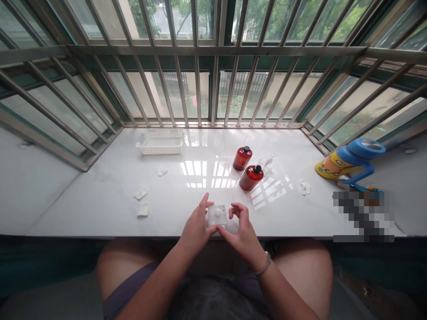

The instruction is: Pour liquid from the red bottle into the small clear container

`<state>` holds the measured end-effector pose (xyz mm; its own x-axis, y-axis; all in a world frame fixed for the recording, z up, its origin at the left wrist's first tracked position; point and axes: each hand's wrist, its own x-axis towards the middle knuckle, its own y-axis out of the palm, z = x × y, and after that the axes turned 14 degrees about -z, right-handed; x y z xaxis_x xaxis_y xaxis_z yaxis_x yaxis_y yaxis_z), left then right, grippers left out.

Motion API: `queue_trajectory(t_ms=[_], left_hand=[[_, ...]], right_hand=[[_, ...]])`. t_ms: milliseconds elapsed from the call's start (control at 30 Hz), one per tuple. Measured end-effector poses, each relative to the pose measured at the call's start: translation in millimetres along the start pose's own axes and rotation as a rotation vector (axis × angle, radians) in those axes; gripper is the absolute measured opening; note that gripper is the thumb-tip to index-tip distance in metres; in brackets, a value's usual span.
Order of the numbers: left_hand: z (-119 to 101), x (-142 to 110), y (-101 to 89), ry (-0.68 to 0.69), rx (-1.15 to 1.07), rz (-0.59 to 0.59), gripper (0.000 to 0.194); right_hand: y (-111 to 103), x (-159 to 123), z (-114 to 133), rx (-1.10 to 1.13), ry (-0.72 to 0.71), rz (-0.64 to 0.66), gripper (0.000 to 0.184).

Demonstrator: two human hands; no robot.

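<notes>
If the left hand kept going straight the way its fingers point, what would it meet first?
Beyond the small clear square piece the left hand holds, probably the nearer red bottle, lying on its side, though depth is unclear.

Bay window (213,26) on three sides, fitted with metal bars (196,89); trees and a pale yard outside. Glossy white table (100,178) below, daylight mirrored in it as bright squares. Plain white wall (23,186) at left and right. Dark floor beneath

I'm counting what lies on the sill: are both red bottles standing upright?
No. The farther red bottle stands upright with its black cap up, but the nearer red bottle lies tilted on its side on the white sill.
</notes>
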<state>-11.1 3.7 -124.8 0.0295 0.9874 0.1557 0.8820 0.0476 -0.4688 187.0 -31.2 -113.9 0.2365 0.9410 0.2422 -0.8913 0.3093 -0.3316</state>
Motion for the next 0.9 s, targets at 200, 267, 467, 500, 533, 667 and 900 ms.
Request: queue_trajectory(t_ms=[200,267,467,500,533,667,900], left_hand=[[2.3,0.6,0.3,0.012,-0.004,-0.003,0.116],[2.2,0.5,0.4,0.013,0.001,-0.007,0.116],[1.4,0.3,0.0,0.009,0.004,-0.003,0.114],[1.4,0.3,-0.1,0.009,0.002,-0.002,0.113],[1.4,0.2,-0.1,0.009,0.000,-0.001,0.113],[1.2,0.2,0.2,0.009,-0.001,-0.004,0.112],[1.8,1.3,0.9,0.032,0.011,-0.011,0.107]], right_hand=[[2.4,-1.2,3.1,0.058,-0.021,0.105,0.089],[4.3,-2.7,1.6,0.038,-0.018,0.066,0.082],[6.0,-5.7,-0.1,0.033,-0.028,0.039,0.078],[6.0,-5.6,0.2,0.045,-0.037,0.066,0.080],[6.1,-5.5,0.4,0.047,-0.044,0.076,0.078],[7.8,-3.6,0.5,0.010,-0.051,-0.040,0.053],[13.5,8.9,5.3,0.041,-0.038,0.033,0.042]])
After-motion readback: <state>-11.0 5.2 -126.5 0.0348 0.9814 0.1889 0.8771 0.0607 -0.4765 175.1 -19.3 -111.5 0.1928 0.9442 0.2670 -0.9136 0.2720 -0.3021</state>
